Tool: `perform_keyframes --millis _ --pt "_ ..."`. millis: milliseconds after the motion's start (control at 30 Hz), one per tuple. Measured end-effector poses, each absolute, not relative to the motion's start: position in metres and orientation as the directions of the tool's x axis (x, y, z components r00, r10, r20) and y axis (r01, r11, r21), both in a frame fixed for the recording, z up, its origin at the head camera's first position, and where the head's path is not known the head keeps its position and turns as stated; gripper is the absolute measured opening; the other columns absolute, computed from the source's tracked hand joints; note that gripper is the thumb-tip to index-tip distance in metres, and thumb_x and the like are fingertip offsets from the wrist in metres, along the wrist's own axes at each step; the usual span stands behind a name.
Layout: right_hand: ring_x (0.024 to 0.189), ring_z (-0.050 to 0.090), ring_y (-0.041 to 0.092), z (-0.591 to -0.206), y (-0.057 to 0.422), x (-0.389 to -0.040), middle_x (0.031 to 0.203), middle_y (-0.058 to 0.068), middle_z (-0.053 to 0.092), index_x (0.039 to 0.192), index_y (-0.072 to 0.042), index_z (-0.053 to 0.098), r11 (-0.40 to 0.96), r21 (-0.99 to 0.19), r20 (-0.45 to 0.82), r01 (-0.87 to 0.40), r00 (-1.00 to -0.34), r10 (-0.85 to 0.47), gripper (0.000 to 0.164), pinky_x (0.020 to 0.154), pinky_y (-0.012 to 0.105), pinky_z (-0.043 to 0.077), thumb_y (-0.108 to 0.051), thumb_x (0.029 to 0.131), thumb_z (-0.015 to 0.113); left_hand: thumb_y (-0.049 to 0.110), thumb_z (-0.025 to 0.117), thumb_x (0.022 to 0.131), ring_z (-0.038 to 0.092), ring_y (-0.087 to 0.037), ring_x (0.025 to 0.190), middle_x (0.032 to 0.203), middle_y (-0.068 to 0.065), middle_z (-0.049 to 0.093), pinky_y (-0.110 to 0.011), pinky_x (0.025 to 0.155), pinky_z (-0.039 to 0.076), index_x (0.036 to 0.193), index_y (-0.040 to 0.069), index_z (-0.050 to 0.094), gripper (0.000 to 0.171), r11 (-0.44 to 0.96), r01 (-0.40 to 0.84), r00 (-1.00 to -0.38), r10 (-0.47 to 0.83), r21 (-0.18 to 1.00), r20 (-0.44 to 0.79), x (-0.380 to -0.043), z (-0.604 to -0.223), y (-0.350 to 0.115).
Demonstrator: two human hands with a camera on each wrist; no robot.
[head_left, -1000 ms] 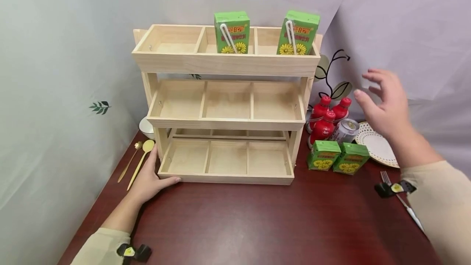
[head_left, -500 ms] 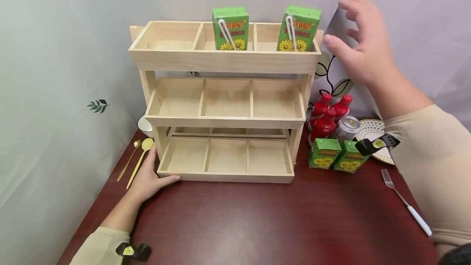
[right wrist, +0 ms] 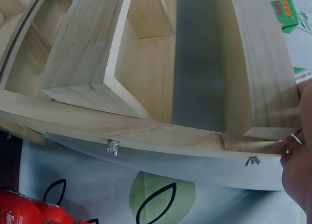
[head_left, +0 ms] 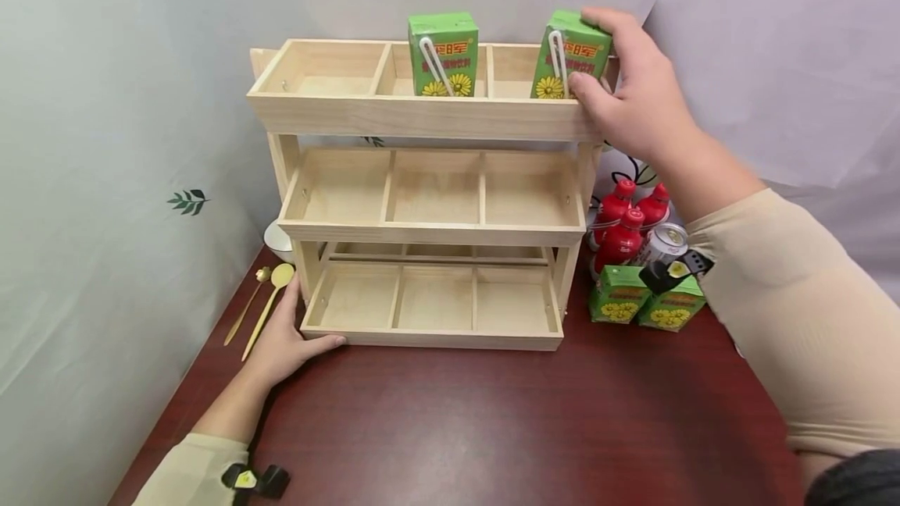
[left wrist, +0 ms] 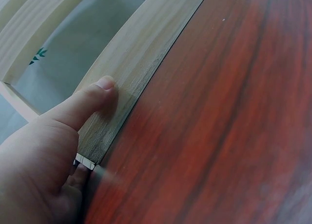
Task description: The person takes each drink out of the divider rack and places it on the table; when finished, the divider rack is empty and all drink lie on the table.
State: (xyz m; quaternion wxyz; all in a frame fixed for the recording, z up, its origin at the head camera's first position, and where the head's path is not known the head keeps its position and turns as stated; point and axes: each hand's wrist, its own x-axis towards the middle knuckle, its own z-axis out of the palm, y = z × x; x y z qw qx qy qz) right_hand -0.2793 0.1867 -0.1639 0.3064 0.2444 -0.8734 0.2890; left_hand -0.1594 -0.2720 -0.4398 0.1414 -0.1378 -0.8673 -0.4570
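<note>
A three-tier wooden rack [head_left: 422,117] with divided trays stands on the table. My left hand [head_left: 280,343] holds the rack's lower left corner; in the left wrist view its thumb [left wrist: 92,99] lies on the front board and the other fingers are partly hidden at the end. At the top right compartment, my right hand [head_left: 643,96] grips a green drink carton [head_left: 555,61] with a white straw, its thumb at the front and a finger over the top. That carton leans slightly. Another green drink carton [head_left: 443,53] sits upright in the top middle compartment.
Right of the rack stand red bottles [head_left: 619,240], a silver can [head_left: 664,240] and two more green cartons [head_left: 619,295]. At left lie a gold spoon [head_left: 281,278] and a smaller gold utensil [head_left: 246,311], near a white bowl [head_left: 277,240]. A curtain hangs behind.
My right hand has risen from above the bottles and moved left to the top right carton, closing around it. The left hand has stayed at the rack's corner.
</note>
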Motion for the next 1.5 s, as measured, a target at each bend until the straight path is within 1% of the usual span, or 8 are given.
perform_keyframes --millis 100,467,633,733,867,1067,1300,1500 --pt "0.091 0.042 0.018 -0.165 0.187 -0.279 0.112 0.000 0.051 0.146 -0.033 0.037 0.717 -0.346 0.684 -0.605 -0.686 -0.248 0.056 0.076 0.026 0.031 -0.027 0.095 0.059 0.016 0.094 0.060 0.032 -0.029 0.135 0.155 -0.010 0.027 -0.042 0.105 0.026 0.157 0.021 0.011 0.128 0.544 0.368 -0.922 0.110 0.754 0.371 -0.159 -0.440 -0.272" --pt "0.103 0.059 0.017 -0.167 0.187 -0.274 0.137 -0.010 0.049 0.144 -0.028 0.044 0.680 -0.320 0.723 -0.660 -0.633 -0.275 0.056 0.062 0.024 0.039 -0.022 0.092 0.065 0.016 0.094 0.060 0.031 -0.030 0.136 0.155 -0.010 0.026 -0.031 0.105 0.025 0.157 0.022 0.009 0.129 0.548 0.363 -0.924 0.107 0.754 0.368 -0.158 -0.441 -0.273" --pt "0.105 0.057 0.011 -0.168 0.178 -0.261 0.134 -0.003 0.053 0.137 -0.012 0.053 0.615 -0.305 0.777 -0.727 -0.564 -0.281 0.050 0.080 0.020 0.047 -0.006 0.089 0.067 0.016 0.094 0.060 0.031 -0.031 0.135 0.155 -0.012 0.026 -0.031 0.106 0.024 0.157 0.021 0.009 0.129 0.550 0.365 -0.923 0.109 0.751 0.369 -0.158 -0.441 -0.272" --pt "0.107 0.055 0.009 -0.166 0.170 -0.247 0.129 0.005 0.055 0.132 -0.004 0.055 0.554 -0.323 0.793 -0.767 -0.539 -0.284 0.045 0.093 0.027 0.047 0.003 0.088 0.064 0.016 0.095 0.060 0.032 -0.030 0.135 0.154 -0.012 0.027 -0.030 0.105 0.025 0.157 0.021 0.010 0.129 0.549 0.364 -0.923 0.108 0.752 0.368 -0.158 -0.442 -0.272" --pt "0.109 0.054 0.011 -0.165 0.165 -0.237 0.124 0.012 0.054 0.128 0.000 0.057 0.516 -0.311 0.818 -0.798 -0.502 -0.282 0.041 0.093 0.031 0.047 0.008 0.088 0.061 0.016 0.094 0.060 0.032 -0.030 0.135 0.154 -0.012 0.027 -0.032 0.105 0.025 0.157 0.021 0.010 0.129 0.544 0.363 -0.925 0.108 0.757 0.365 -0.157 -0.441 -0.271" --pt "0.110 0.055 0.019 -0.168 0.170 -0.238 0.123 0.009 0.052 0.130 0.002 0.053 0.412 -0.337 0.858 -0.846 -0.456 -0.235 0.042 0.092 0.033 0.048 0.011 0.089 0.057 0.015 0.094 0.060 0.032 -0.032 0.134 0.154 -0.014 0.027 -0.026 0.104 0.025 0.157 0.020 0.010 0.129 0.542 0.368 -0.923 0.111 0.756 0.370 -0.157 -0.440 -0.270" --pt "0.111 0.057 0.025 -0.166 0.175 -0.240 0.127 0.005 0.052 0.134 -0.006 0.052 0.343 -0.299 0.897 -0.890 -0.385 -0.217 0.044 0.085 0.031 0.052 0.007 0.092 0.056 0.015 0.095 0.059 0.035 -0.030 0.132 0.152 -0.013 0.031 -0.020 0.100 0.025 0.157 0.020 0.011 0.129 0.546 0.365 -0.923 0.104 0.754 0.372 -0.157 -0.441 -0.272" --pt "0.111 0.057 0.025 -0.163 0.176 -0.236 0.126 0.004 0.053 0.132 -0.004 0.053 0.321 -0.268 0.920 -0.908 -0.340 -0.195 0.043 0.082 0.031 0.053 0.009 0.091 0.055 0.015 0.095 0.059 0.036 -0.031 0.131 0.151 -0.014 0.032 -0.017 0.099 0.026 0.156 0.020 0.011 0.129 0.536 0.376 -0.919 0.112 0.756 0.377 -0.158 -0.441 -0.273"
